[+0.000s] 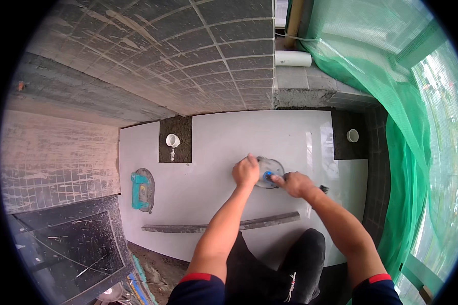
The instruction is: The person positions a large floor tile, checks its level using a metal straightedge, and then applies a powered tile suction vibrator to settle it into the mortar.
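Right between both grips [246, 171], round tool [276, 166]

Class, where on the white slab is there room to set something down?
Free: the slab between teal tool and left hand, above the bar; also between back wall and disc. Crowded: around the disc, with left hand and right hand at its sides, and where the left forearm crosses over the bar.

Round grey disc tool [276, 166], darker rim, blue round piece [268, 176] near its middle, partly blurred. Looks flat on the pale glossy slab [229, 137], just right of centre. Slab lies level; rectangular cutouts at far edge, left side and right corner.
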Tool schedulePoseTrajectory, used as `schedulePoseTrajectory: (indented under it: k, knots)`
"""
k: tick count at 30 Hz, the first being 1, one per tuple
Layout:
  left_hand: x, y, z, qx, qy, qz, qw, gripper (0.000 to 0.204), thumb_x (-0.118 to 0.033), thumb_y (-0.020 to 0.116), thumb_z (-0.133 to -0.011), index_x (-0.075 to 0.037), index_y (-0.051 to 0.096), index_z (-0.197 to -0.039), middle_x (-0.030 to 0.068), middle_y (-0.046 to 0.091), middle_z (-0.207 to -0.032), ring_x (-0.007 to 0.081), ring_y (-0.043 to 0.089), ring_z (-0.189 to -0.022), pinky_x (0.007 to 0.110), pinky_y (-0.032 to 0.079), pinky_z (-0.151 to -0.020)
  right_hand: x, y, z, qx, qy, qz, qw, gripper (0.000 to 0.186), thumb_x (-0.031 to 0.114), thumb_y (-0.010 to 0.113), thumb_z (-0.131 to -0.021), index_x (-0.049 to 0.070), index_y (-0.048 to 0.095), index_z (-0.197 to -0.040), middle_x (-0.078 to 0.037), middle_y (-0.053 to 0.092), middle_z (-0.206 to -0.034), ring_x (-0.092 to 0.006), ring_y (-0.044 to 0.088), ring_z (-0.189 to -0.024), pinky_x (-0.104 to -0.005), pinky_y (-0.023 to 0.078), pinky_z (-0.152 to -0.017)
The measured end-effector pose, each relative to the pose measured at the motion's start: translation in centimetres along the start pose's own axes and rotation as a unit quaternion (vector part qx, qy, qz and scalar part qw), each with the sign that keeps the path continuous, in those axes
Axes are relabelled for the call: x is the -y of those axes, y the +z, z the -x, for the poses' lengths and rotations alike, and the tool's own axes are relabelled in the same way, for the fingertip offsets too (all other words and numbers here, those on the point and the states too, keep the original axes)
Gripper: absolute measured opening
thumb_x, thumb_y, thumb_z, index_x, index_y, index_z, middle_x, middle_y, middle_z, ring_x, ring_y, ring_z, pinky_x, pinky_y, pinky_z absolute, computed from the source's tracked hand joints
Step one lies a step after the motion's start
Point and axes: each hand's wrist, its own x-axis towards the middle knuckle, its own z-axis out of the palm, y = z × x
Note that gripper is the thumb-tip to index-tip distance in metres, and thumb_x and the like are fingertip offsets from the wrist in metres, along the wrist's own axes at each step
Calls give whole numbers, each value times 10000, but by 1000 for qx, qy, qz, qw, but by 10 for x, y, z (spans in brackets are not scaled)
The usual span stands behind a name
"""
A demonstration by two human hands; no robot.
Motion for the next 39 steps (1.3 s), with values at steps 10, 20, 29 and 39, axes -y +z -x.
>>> schedulePoseTrajectory:
  k: [10, 20, 29, 39]
  knots:
    - [84, -51, -42, -74, -24, 18, 997, 536, -329, 345, -982, -15, 671, -695, 235, 657, -727, 465, 629, -724, 548, 493, -709, 99, 2, -44, 55, -52, 40, 996, 879, 760, 260, -925, 22, 731, -996, -210, 701, -1035, -372, 644, -1056, -457, 493, -935]
    - [96, -56, -74, -81, -14, 18, 996, 504, -320, 361, -974, -56, 685, -693, 190, 678, -713, 425, 657, -702, 525, 525, -665, 126, 0, -60, 35, -26, 55, 998, 924, 776, 247, -915, -18, 714, -998, -224, 694, -1040, -386, 626, -1080, -447, 473, -956]
    - [137, -80, -38, -47, -90, 32, 994, 507, -318, 364, -977, -50, 692, -698, 210, 681, -729, 435, 666, -735, 530, 534, -694, 156, 34, -53, 67, -43, 99, 992, 918, 768, 239, -921, -19, 698, -1028, -244, 680, -1065, -384, 613, -1103, -459, 466, -954]
    - [301, -131, 10, -136, -126, 7, 983, 510, -296, 340, -982, -37, 675, -699, 216, 668, -739, 458, 635, -723, 547, 502, -713, 273, 133, -52, 131, -91, 140, 977, 866, 736, 264, -939, 7, 709, -1082, -220, 668, -1153, -363, 603, -1154, -454, 456, -996]
